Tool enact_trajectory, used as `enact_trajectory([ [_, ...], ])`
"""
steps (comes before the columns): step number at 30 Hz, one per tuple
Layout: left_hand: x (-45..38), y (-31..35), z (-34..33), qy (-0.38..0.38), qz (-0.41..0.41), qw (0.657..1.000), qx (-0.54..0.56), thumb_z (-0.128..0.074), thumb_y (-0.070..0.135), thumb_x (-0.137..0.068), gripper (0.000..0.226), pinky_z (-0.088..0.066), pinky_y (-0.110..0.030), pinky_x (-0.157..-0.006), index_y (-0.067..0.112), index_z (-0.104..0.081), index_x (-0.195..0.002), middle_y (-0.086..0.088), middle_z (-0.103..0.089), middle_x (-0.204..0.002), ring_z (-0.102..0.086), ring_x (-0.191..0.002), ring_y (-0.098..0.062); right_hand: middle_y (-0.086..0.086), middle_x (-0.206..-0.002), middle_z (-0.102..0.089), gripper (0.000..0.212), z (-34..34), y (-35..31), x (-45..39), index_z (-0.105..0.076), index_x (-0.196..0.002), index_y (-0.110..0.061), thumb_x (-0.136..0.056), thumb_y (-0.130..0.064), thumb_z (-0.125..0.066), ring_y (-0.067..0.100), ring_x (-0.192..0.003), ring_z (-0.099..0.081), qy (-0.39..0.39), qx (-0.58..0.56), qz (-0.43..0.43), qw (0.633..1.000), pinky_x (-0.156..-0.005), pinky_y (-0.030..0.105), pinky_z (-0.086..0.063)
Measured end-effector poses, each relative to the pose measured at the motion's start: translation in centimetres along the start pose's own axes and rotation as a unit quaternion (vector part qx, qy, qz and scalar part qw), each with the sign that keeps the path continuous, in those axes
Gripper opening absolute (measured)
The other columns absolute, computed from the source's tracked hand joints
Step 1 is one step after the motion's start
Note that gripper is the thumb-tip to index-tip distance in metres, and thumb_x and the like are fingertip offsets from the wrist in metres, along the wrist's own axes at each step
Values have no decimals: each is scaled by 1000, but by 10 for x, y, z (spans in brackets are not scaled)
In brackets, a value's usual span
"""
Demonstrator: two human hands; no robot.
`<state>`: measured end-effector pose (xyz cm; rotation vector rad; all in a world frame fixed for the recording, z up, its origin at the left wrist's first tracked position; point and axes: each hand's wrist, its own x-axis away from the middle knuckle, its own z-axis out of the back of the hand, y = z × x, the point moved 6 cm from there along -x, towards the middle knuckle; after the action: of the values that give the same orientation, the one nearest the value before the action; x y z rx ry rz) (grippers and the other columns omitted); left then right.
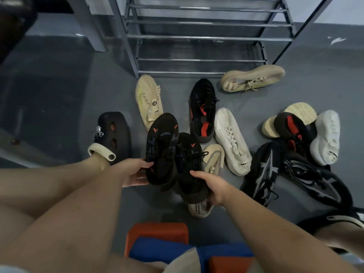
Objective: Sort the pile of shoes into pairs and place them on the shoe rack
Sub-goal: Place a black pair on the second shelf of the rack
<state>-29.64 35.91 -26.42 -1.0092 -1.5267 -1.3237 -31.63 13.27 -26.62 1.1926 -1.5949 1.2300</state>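
Note:
My left hand (136, 172) grips a black sneaker (161, 146) by its heel, its sole with orange marks turned up toward me. My right hand (211, 187) grips the matching black sneaker (189, 164) at its heel, right beside the first. Both shoes hang just above the grey floor. The metal shoe rack (199, 37) stands straight ahead with bare bars. Around it on the floor lie a beige sneaker (148, 101), a second beige sneaker (252, 78), a black-and-red sneaker (202, 111) and a white sneaker (231, 140).
A heap at the right holds another black-and-red shoe (291, 131), a white shoe (327, 136), a cream sole (299, 112) and two black-and-grey sneakers (264, 172). A beige knit shoe (211, 160) lies under my right hand. My left foot wears a black clog (114, 134). Orange and blue blocks (157, 239) sit near me.

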Motion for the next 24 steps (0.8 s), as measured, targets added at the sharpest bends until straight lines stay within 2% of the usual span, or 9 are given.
enact_trajectory([
  [3, 7, 5, -3, 7, -6, 1000, 22, -51, 9, -94, 12, -49, -40, -86, 8, -61, -101, -5, -63, -87, -60, -85, -19, 13, -93, -72, 16, 0, -7, 13, -68, -95, -8, -87, -22, -64, 26, -85, -66, -29, -27, 7, 999, -80, 37, -53],
  [6, 11, 9, -10, 18, -19, 999, 48, -54, 12, -93, 9, -48, -39, -89, 9, -62, -96, -3, -61, -86, -59, -82, -18, 16, -107, -70, 30, 5, -16, 23, -66, -107, -7, -81, -23, -68, 28, -95, -66, -37, -40, 27, 998, -85, 41, -53],
  [7, 12, 11, -12, 17, -25, 998, 58, -55, 12, -92, 8, -50, -38, -86, 9, -62, -94, -3, -61, -85, -59, -81, -18, 16, -109, -70, 35, 8, -17, 25, -65, -110, -7, -79, -23, -69, 28, -95, -67, -39, -37, 28, 998, -82, 40, -55],
  [9, 12, 15, -19, 6, -38, 996, 82, -56, 14, -91, 9, -51, -36, -79, 9, -62, -95, -4, -62, -88, -59, -83, -20, 14, -102, -72, 32, 10, -18, 29, -65, -109, -7, -80, -21, -69, 25, -88, -70, -43, -35, 27, 998, -73, 37, -59],
  [12, 10, 26, -33, -23, -61, 989, 135, -59, 16, -89, 17, -52, -35, -84, 7, -63, -102, -9, -60, -103, -58, -99, -24, 14, -88, -74, 24, 11, -23, 36, -64, -106, -4, -84, -16, -65, 24, -75, -72, -43, -51, 40, 997, -65, 36, -60],
  [16, 17, 46, -60, -44, -89, 979, 177, -60, 19, -88, 13, -52, -33, -71, 8, -64, -92, -6, -62, -88, -61, -83, -21, 15, -84, -74, 14, 7, -36, 48, -64, -99, -2, -89, -11, -60, 24, -68, -73, -59, -73, 68, 993, -60, 36, -61],
  [19, 25, 69, -85, -85, -127, 968, 198, -54, 24, -92, 21, -50, -33, -72, 10, -64, -103, -8, -67, -101, -64, -89, -23, 16, -92, -73, 22, 7, -52, 60, -64, -108, -1, -88, -8, -60, 24, -73, -73, -67, -82, 110, 988, -59, 36, -61],
  [22, 36, 97, -106, -127, -170, 946, 245, -53, 28, -91, 34, -51, -36, -84, 11, -60, -121, -11, -66, -116, -63, -102, -26, 17, -98, -73, 25, 10, -79, 75, -62, -112, -4, -87, -7, -59, 25, -78, -73, -75, -124, 167, 975, -58, 35, -60],
  [24, 45, 115, -116, -139, -196, 931, 275, -54, 27, -91, 36, -52, -36, -85, 11, -61, -122, -12, -67, -115, -64, -102, -26, 17, -102, -72, 23, 14, -98, 87, -63, -110, -5, -87, -7, -59, 27, -83, -72, -73, -146, 207, 965, -60, 34, -60],
])
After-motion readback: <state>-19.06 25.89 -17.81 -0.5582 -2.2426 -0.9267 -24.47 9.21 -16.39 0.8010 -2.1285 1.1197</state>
